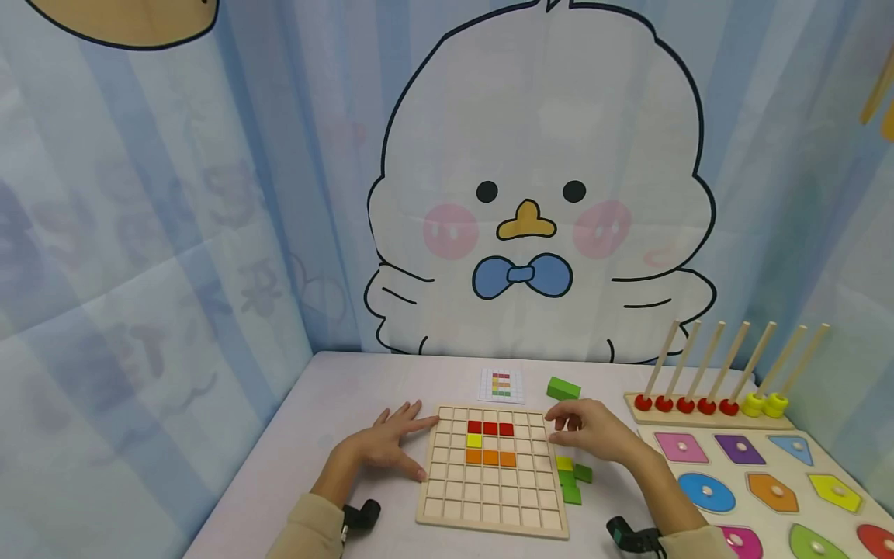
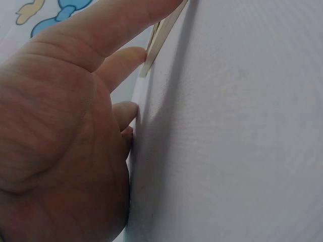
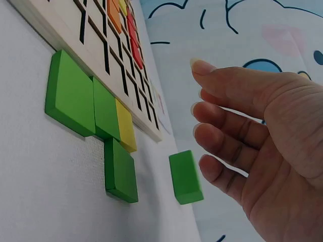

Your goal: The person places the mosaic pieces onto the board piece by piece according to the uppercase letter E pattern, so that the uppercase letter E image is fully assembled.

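Observation:
A wooden grid board lies on the table. Set in its cells are three red tiles in a row, one yellow tile below the leftmost, and three orange tiles beneath. My left hand, fingers spread, touches the board's left edge with thumb and index finger. Over the board's right edge hovers my right hand; its fingers are loosely bent, with nothing between them in the right wrist view. Below it, beside the board, lie a loose yellow tile and several green tiles.
Behind the board lies a small pattern card with coloured squares. A green block stands to the card's right. Farther right are a peg rack with red and yellow beads and a shape puzzle board. A curtain hangs behind the table.

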Motion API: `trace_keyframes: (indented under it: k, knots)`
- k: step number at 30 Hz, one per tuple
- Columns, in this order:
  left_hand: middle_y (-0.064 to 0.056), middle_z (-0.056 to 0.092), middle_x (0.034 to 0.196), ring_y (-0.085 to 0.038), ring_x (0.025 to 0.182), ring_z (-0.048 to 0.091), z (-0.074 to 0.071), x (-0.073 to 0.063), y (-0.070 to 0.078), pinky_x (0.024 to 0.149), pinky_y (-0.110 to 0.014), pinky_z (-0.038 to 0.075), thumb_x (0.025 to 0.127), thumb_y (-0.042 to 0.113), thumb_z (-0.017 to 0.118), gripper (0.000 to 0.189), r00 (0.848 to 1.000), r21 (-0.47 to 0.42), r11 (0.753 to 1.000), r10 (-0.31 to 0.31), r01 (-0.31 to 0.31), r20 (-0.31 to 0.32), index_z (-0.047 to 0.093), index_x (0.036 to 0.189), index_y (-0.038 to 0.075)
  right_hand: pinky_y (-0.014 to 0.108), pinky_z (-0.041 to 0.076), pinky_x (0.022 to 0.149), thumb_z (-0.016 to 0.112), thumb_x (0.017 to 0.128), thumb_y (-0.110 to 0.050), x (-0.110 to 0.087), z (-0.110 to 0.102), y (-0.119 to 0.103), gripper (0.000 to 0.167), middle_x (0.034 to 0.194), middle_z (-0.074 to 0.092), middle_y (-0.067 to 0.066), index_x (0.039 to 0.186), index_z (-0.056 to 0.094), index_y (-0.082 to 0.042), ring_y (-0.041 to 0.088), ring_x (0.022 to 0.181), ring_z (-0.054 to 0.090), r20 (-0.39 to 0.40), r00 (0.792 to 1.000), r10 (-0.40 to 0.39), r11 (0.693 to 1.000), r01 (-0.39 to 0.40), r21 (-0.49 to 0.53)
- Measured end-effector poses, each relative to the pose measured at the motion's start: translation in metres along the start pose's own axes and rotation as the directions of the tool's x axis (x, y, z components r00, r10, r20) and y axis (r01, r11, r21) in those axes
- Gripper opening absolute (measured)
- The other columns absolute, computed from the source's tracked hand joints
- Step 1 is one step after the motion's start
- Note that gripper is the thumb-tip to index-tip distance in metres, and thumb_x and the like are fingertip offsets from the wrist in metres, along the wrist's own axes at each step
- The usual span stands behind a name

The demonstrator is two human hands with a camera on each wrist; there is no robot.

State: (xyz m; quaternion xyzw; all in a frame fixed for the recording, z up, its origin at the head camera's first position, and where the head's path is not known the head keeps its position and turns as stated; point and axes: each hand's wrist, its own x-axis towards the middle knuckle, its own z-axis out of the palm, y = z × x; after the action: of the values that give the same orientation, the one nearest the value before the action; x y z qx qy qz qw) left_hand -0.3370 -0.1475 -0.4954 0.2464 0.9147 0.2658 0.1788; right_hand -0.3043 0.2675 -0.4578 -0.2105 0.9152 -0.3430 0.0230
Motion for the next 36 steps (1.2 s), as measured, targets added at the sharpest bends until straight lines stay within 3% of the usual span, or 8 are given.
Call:
trace_keyframes:
  k: [5,15,26,36]
  knots:
    - [-0.010,0.010,0.176,-0.034,0.164,0.000,0.000,0.000,0.000,0.129,-0.062,-0.005,0.075,0.054,0.088,0.100,1.000,0.000,1.000,-0.001,0.001,-0.001,0.040,0.160,0.037,0.022,0.048,0.065,0.082,0.090,-0.020,-0.004,-0.004,0.005,0.029,0.092,0.066,-0.002,0.115,0.075,-0.007,0.014,0.080,0.054,0.036,0.999,0.019,1.000,-0.019,0.005]
    - [-0.010,0.009,0.177,-0.034,0.164,0.000,0.001,0.001,-0.001,0.130,-0.062,-0.004,0.075,0.054,0.088,0.100,1.000,0.010,1.000,0.000,0.000,-0.002,0.039,0.161,0.038,0.023,0.046,0.063,0.082,0.088,-0.013,-0.009,-0.005,0.016,0.014,0.086,0.067,0.001,0.100,0.078,-0.010,0.016,0.077,0.056,0.189,0.981,0.030,0.995,-0.048,0.087]
    - [-0.011,0.010,0.176,-0.034,0.164,0.000,0.000,0.000,0.000,0.129,-0.062,-0.004,0.075,0.053,0.089,0.100,1.000,0.006,1.000,0.007,-0.007,-0.001,0.040,0.161,0.036,0.022,0.050,0.065,0.083,0.085,-0.007,-0.009,0.000,0.020,0.010,0.085,0.071,-0.001,0.095,0.079,-0.010,0.010,0.076,0.057,0.233,0.972,0.012,0.993,-0.039,0.114]
    - [-0.011,0.009,0.176,-0.035,0.164,0.000,0.000,-0.001,0.001,0.129,-0.063,-0.004,0.076,0.053,0.088,0.100,1.000,0.009,1.000,0.015,-0.015,-0.001,0.039,0.161,0.036,0.023,0.049,0.066,0.083,0.084,-0.005,-0.009,0.002,0.018,0.012,0.084,0.069,-0.001,0.094,0.079,-0.011,0.018,0.079,0.057,0.229,0.971,0.065,0.993,-0.086,0.085]
